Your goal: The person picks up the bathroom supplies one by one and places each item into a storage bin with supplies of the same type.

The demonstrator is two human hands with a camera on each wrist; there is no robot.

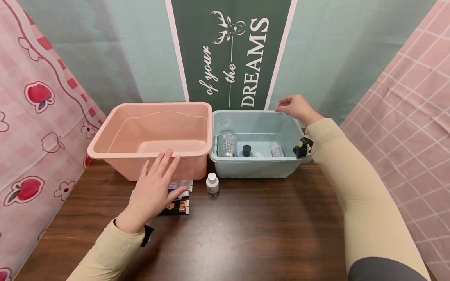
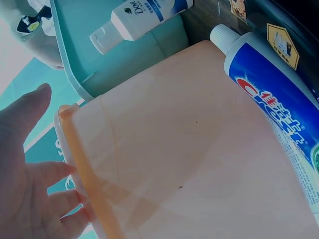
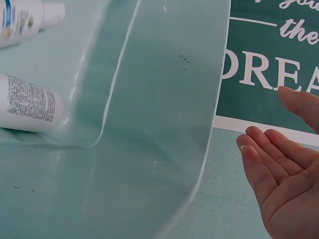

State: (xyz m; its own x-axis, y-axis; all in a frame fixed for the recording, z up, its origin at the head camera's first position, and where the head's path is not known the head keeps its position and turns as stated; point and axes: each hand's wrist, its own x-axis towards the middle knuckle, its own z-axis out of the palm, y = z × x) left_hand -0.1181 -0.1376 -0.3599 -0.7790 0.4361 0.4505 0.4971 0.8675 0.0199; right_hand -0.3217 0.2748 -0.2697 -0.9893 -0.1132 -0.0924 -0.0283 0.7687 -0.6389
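Note:
My left hand (image 1: 151, 191) is spread with straight fingers, its fingertips at the front rim of the pink bin (image 1: 149, 155). Below that hand on the table lie a blue-and-white toothpaste tube (image 2: 274, 94), a black pack (image 1: 183, 207) and a pale tube (image 1: 186, 184), partly covered by it. A small white bottle (image 1: 212, 185) with a white cap stands just right of them. Over the far right corner of the light blue bin (image 1: 254, 166), my right hand (image 1: 297, 108) holds nothing, its fingers loosely bent.
Inside the blue bin are a clear bottle (image 1: 227, 144), a dark-capped bottle (image 1: 247, 151) and a white bottle (image 1: 277, 150). The two bins stand side by side against the printed backdrop (image 1: 154, 50). Patterned cloths hang on both sides of the wooden table (image 1: 246, 230).

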